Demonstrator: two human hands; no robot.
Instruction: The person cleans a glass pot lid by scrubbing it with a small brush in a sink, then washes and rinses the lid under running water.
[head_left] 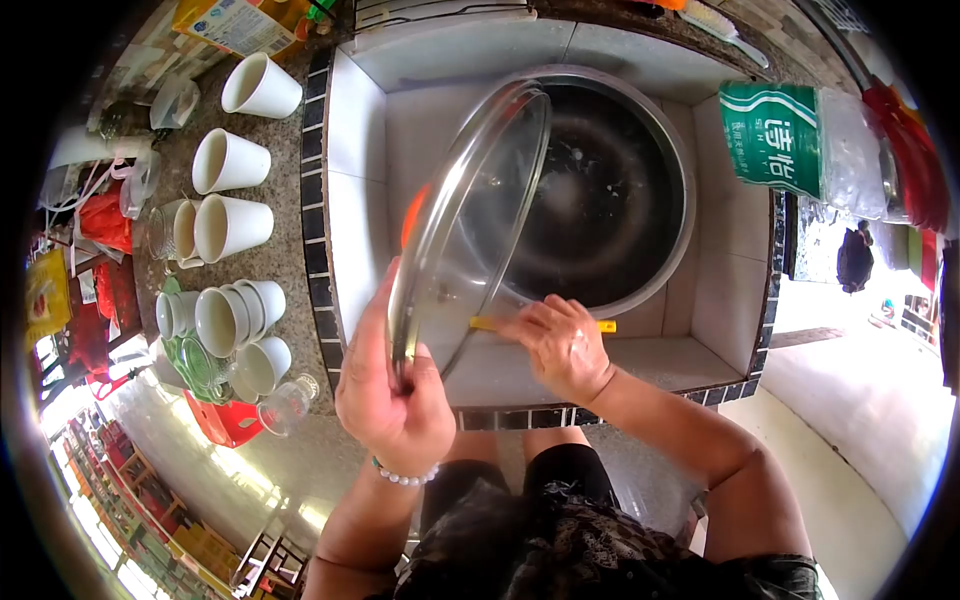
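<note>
My left hand (395, 400), with a beaded bracelet at the wrist, grips the rim of a glass pot lid (490, 215). The lid is tilted steeply on edge over the left part of a large metal basin (688, 190) of dark liquid. Part of something orange (413, 215) shows behind the lid. My right hand (565, 350) is closed around a thin yellow thing (606, 326), whose ends stick out on both sides. Its kind is hidden by my fingers. This hand is beside the lid's lower inner face; whether it touches the glass I cannot tell.
The basin stands in a tiled sink (735, 220) with a black-tiled edge. Several white cups (262, 87) line the left counter, with a glass jar (288, 405) near its front. On the right edge lies a green-and-clear plastic bag (775, 140). A brush (725, 30) rests at the back.
</note>
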